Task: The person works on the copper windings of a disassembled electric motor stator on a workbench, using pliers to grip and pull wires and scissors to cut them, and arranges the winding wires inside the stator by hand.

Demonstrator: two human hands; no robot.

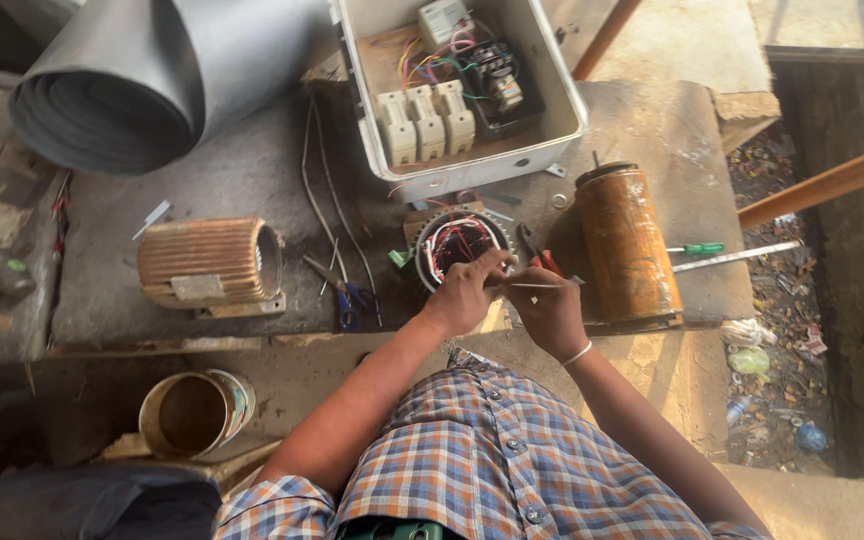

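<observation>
A round motor stator [457, 243] with red and white winding wires stands upright on the grey workbench [242, 190]. My left hand [464, 295] rests against its near rim, fingers pinched on a thin white sleeve or wire [537, 286]. My right hand [550, 308] pinches the same thin piece from the right, just below red-handled pliers [542, 258]. A white band circles my right wrist.
A rusty cylinder [626, 245] lies right of my hands, with a green screwdriver [697, 248] behind it. A ribbed motor housing [210, 262] lies to the left. A white electrical box [460, 85], a grey sheet roll [142, 80], blue-handled pliers [350, 296] and a tin can [195, 410] are nearby.
</observation>
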